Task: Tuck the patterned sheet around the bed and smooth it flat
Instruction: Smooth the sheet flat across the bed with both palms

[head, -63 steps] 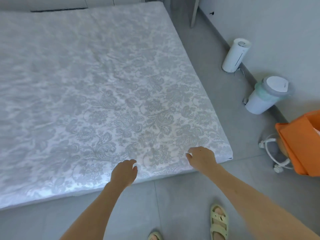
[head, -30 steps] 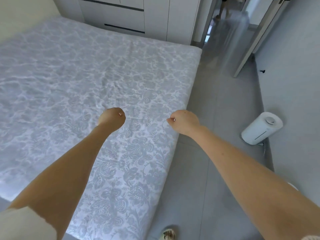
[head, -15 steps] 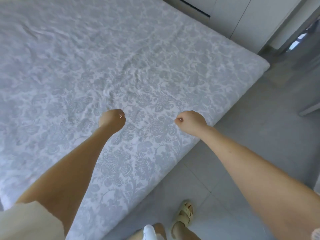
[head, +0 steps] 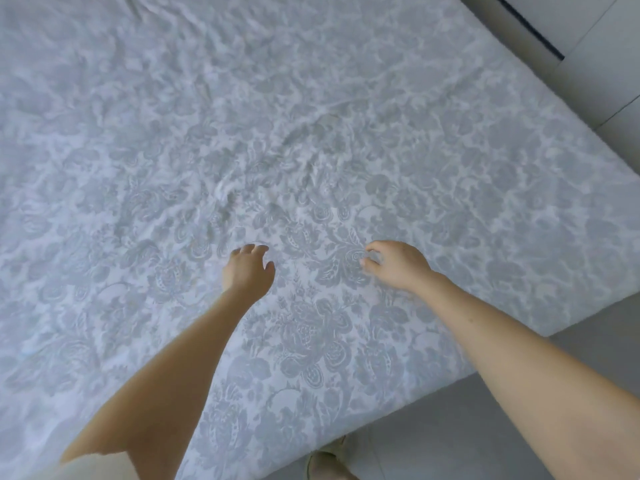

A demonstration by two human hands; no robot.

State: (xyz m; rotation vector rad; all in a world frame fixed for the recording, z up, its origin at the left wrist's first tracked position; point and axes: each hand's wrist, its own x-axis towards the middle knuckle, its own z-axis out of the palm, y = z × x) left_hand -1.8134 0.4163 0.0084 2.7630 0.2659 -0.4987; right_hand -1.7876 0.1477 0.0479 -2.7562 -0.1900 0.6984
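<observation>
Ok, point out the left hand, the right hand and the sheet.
left hand (head: pixel 247 271), head view, back of hand.
right hand (head: pixel 400 266), head view, back of hand.
sheet (head: pixel 311 140), head view, wrinkled middle.

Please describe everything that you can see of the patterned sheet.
The sheet is white cloth with a grey flower pattern. It fills most of the view and folds down over the edge by the floor. It lies mostly flat, with small wrinkles beyond the hands. The left hand and the right hand are over it, fingers loosely bent; whether they touch it is unclear.
</observation>
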